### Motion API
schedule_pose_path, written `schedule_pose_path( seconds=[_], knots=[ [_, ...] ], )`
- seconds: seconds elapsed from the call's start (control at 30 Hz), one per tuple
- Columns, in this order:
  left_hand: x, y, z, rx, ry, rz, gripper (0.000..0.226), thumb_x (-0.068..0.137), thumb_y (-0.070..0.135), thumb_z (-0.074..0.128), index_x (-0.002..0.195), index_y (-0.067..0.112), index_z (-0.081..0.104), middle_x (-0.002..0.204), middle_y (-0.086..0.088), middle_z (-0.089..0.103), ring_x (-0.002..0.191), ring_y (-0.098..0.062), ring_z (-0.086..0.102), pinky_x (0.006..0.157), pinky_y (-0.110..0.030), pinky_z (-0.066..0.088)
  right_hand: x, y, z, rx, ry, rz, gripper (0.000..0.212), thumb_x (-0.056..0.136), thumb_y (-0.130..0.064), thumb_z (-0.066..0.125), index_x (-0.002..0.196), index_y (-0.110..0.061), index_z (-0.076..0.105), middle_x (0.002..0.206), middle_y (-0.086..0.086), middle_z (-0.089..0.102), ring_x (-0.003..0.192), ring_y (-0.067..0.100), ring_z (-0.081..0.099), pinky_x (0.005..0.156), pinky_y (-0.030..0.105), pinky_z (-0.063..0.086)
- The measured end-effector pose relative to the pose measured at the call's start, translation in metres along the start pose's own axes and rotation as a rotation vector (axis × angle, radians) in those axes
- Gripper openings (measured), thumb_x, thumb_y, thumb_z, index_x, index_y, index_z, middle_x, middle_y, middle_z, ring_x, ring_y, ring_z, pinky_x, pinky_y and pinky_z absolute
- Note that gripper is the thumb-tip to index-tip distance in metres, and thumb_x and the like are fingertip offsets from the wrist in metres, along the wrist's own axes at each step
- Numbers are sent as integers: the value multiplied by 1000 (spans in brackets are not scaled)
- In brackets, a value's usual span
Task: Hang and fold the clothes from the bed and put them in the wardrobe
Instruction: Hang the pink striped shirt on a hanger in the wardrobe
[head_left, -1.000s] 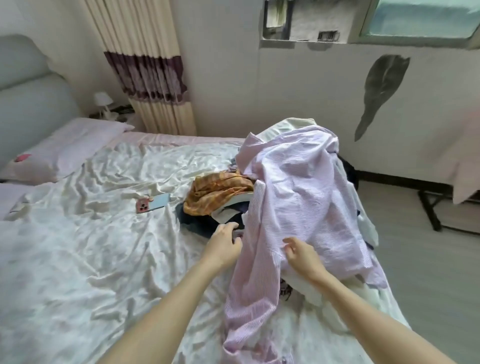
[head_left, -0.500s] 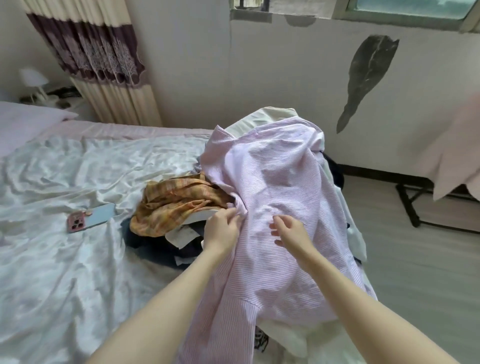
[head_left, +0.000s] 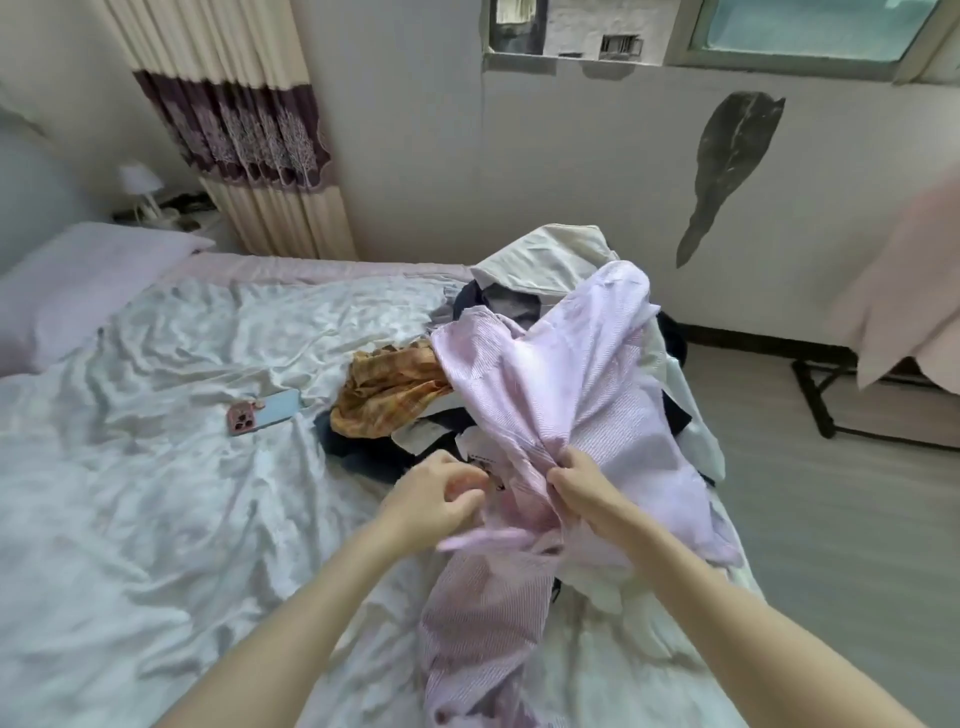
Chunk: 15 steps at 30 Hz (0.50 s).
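Clothes are piled in a heap (head_left: 571, 332) on the bed (head_left: 156, 493), at its right edge, and the heap sits just beyond the fingers and partly under them. So, biggest first: the bed is covered in a crumpled white sheet that spreads out wide to the left of the fingers, with a pale pillow (head_left: 78, 280) way off at the far left. A curtain (head_left: 234, 130) with a dark patterned band is hung well beyond, against the wall.

Draped over the top of the heap is a lilac striped shirt (head_left: 582, 395), and it trails down toward the camera, past both wrists. A cream garment (head_left: 550, 260) is seen at the far side of the heap, dark pieces are tucked underneath, and an orange plaid piece (head_left: 384, 395) is bunched up just beyond and left of the left hand.

The right hand (head_left: 582, 483) is curled into a fold of the lilac shirt, fabric gripped between thumb and fingers (head_left: 563, 475). The left hand (head_left: 431, 499) is right beside it, its fingers bent in close together at the shirt's edge, which is a bit blurred, so whether cloth is actually pinched there can't be told.

A phone (head_left: 265, 418) in a pink and light blue case is lying flat on the sheet, well left of the left hand.
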<state>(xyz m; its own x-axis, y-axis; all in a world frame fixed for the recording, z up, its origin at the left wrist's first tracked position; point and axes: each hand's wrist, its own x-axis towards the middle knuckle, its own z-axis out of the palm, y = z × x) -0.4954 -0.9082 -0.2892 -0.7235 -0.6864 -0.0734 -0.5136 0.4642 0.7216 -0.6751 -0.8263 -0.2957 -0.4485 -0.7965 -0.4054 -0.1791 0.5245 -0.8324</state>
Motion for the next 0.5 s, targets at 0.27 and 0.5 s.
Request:
schedule_pose_path(
  seconds=[0.27, 0.5],
  knots=[
    [-78, 22, 41, 294, -119, 130, 86, 82, 31, 64, 147, 37, 8, 154, 4, 2, 140, -19, 6, 111, -46, 23, -153, 19, -5, -105, 161, -32, 33, 89, -9, 45, 59, -16, 36, 60, 3, 37, 59, 14, 34, 53, 29, 25],
    [-100, 102, 37, 63, -120, 288, 32, 77, -7, 44, 95, 10, 64, 95, -9, 66, 100, -31, 55, 89, -38, 39, -239, 21, -46, -8, 267, -42, 20, 90, -12, 50, 82, 6, 52, 79, 19, 50, 79, 19, 43, 69, 30, 32]
  ],
)
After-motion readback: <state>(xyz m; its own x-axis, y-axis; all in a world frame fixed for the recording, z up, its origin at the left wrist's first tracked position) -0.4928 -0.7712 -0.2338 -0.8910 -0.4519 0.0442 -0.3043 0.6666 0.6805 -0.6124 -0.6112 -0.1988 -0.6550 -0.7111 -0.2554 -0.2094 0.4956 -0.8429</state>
